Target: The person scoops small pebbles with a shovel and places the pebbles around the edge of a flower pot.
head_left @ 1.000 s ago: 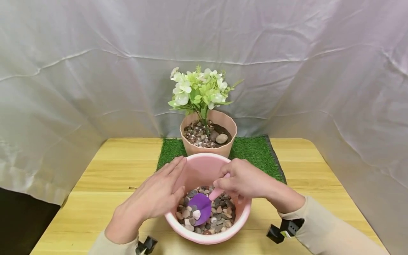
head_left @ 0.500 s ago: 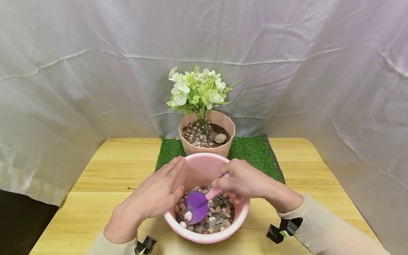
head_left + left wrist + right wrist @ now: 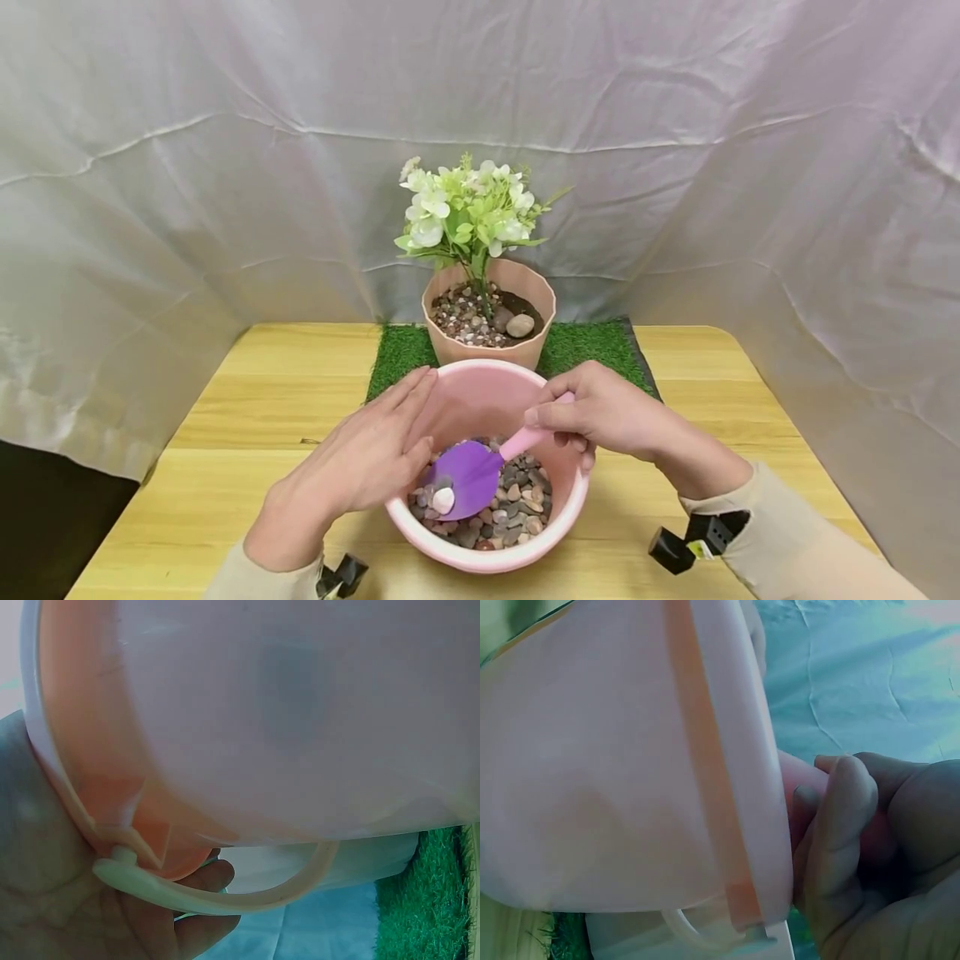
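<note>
My right hand (image 3: 603, 412) grips the pink handle of a small shovel (image 3: 467, 479) with a purple blade. The blade slants inside a pink bucket (image 3: 486, 562), low over its pebbles (image 3: 517, 500), and a white pebble (image 3: 443, 501) lies near the blade's tip. My left hand (image 3: 360, 454) rests on the bucket's left rim, its fingers mostly straight along the edge. In the left wrist view the palm lies against the rim near the bucket's curved handle (image 3: 225, 901). The right wrist view shows curled fingers (image 3: 840, 817) round the shovel's handle, which the bucket partly hides.
Behind the bucket stands a peach flowerpot (image 3: 487, 354) with a white-flowered plant (image 3: 468, 208), small gravel and two larger stones. Green artificial turf (image 3: 592, 350) lies beneath the pot on the wooden table (image 3: 247, 417). Grey cloth (image 3: 480, 75) hangs on the sides and back.
The shovel's blade first slid left through the pebbles, then rose a little. My right hand has moved right, over the bucket's right rim. My left hand has stayed put.
</note>
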A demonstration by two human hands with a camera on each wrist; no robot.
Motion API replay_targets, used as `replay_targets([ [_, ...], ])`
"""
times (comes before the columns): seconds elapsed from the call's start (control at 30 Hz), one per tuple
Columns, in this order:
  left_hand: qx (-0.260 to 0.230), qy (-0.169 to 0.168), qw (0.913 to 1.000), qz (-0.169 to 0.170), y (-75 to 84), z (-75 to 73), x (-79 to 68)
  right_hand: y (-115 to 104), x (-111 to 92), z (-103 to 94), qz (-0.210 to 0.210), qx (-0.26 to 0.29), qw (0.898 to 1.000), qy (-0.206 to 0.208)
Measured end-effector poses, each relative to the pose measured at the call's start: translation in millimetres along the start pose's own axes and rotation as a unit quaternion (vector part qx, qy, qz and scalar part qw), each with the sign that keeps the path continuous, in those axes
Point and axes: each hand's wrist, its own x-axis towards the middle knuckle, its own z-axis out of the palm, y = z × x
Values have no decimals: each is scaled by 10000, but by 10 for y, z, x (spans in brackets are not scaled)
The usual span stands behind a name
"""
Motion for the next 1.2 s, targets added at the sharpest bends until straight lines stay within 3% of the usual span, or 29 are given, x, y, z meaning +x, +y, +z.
replay_targets([
  [0.5, -73, -46, 10000, 37, 13, -18, 22, 204, -153, -237, -55, 171, 9982, 564],
  [0.8, -74, 44, 9999, 57, 10, -5, 6, 208, -303, -393, 117, 302, 9944, 1001],
  [1.03, -150, 87, 9998, 13, -1, 6, -13, 179, -381, -515, 187, 489, 9883, 1433],
  [1.2, -177, 77, 9998, -41, -2, 10, -20, 126, -399, -655, 5, 811, 9809, 1767],
])
